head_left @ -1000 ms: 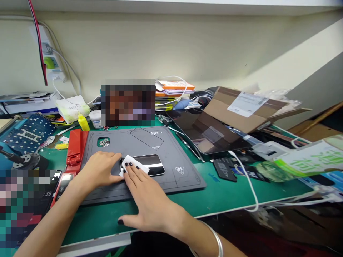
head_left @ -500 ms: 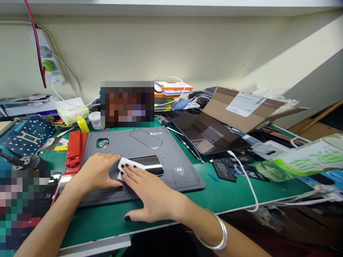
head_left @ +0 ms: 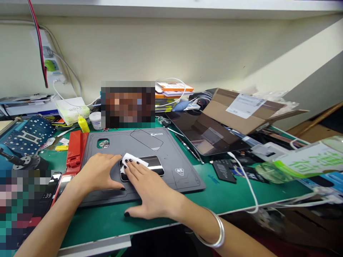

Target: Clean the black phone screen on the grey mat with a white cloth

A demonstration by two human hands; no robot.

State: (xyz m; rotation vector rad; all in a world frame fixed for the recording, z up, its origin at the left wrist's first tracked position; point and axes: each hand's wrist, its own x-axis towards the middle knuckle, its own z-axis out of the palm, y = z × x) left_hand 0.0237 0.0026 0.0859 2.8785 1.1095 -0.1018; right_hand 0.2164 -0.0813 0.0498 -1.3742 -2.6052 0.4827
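Note:
A black phone lies face up on a grey work mat over the green bench. My right hand lies flat, its fingertips pressing a small white wipe onto the left end of the phone's glass. My left hand rests on the mat at the phone's left end, fingers curved down and steadying it, holding nothing. A silver bangle sits on my right wrist.
A red tool lies along the mat's left edge. A dark tablet and a cardboard box are at the right, with a white cable over the bench edge. Bottles, a white jar and stacked packets stand behind.
My right hand has slid the wipe left and then slightly back right across the phone's left end. My left hand has stayed in place.

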